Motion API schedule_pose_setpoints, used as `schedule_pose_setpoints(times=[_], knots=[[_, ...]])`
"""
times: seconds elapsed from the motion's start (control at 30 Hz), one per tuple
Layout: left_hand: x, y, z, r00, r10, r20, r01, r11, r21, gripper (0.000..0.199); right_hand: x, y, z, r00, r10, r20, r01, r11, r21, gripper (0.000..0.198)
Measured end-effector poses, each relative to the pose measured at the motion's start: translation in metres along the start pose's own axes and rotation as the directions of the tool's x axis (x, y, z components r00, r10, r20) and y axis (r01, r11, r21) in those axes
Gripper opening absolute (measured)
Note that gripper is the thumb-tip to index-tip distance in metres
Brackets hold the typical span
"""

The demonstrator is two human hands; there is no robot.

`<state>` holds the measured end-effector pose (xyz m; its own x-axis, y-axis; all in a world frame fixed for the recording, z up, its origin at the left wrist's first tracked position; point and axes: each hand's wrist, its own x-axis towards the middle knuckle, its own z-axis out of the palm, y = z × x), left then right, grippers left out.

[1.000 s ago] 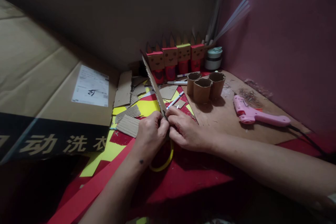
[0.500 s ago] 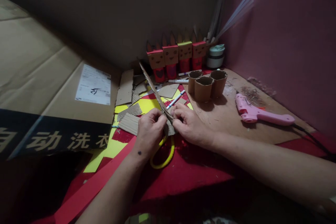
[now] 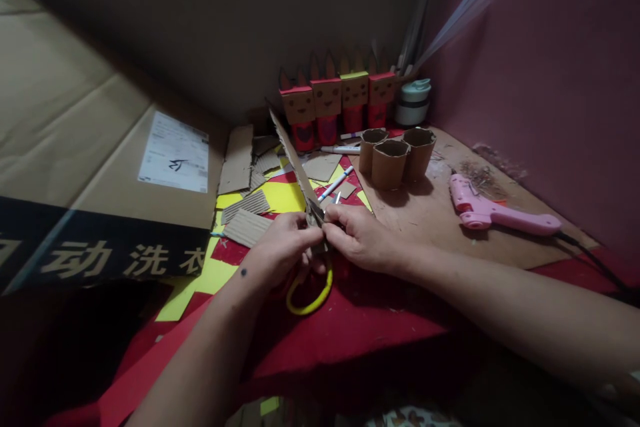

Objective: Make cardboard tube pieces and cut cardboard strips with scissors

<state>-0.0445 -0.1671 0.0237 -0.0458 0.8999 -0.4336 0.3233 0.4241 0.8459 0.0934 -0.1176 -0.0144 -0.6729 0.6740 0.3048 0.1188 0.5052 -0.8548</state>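
From my remote post I see the left hand [image 3: 290, 240] and right hand [image 3: 357, 233] both pinched on the lower end of a cardboard strip [image 3: 293, 153], fingertips nearly together; it leans toward eleven o'clock from them. My worry is a ragged tear or stray crease, should the two grips pull or bend unevenly. The yellow scissors handle [image 3: 313, 307] sits at six o'clock, just under the fingers (I can't tell whether it rests on the counter [image 3: 380, 327]), so a slip there could bring skin against a blade. The cardboard tubes [image 3: 389, 163], between one and two o'clock, look clear of the strip. Against half a second ago, the left hand has rolled over, its fingers now showing below the thumb, and the right has drawn closer to it.
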Motion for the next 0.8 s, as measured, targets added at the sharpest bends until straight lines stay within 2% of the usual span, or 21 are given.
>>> schedule_pose_setpoints(times=[0.1, 0.23, 0.53, 0.63, 0.8], knots=[[-0.001, 0.003, 0.005, 0.999, 0.041, 0.03, -0.039, 0.997, -0.07, 0.01, -0.001, 0.003, 0.002, 0.999, -0.041, -0.021, 0.041, 0.999, 0.004, 0.015], [-0.001, 0.005, 0.008, 0.997, 0.073, -0.019, -0.074, 0.996, -0.04, 0.018, 0.0, 0.003, 0.001, 0.998, -0.058, -0.026, 0.059, 0.998, 0.011, 0.015], [-0.002, 0.004, -0.002, 0.988, 0.101, 0.115, -0.085, 0.987, -0.137, 0.026, 0.002, 0.003, -0.003, 0.997, -0.026, 0.069, 0.019, 0.995, 0.096, 0.011], [-0.003, 0.002, -0.003, 0.985, 0.111, 0.131, -0.096, 0.989, -0.114, 0.025, 0.002, 0.003, -0.002, 0.998, -0.018, 0.066, 0.014, 0.998, 0.06, 0.012], [-0.003, -0.001, 0.004, 0.99, 0.099, 0.104, -0.094, 0.994, -0.05, 0.019, 0.003, 0.002, -0.001, 1.0, -0.029, -0.008, 0.029, 0.999, -0.021, 0.015]])
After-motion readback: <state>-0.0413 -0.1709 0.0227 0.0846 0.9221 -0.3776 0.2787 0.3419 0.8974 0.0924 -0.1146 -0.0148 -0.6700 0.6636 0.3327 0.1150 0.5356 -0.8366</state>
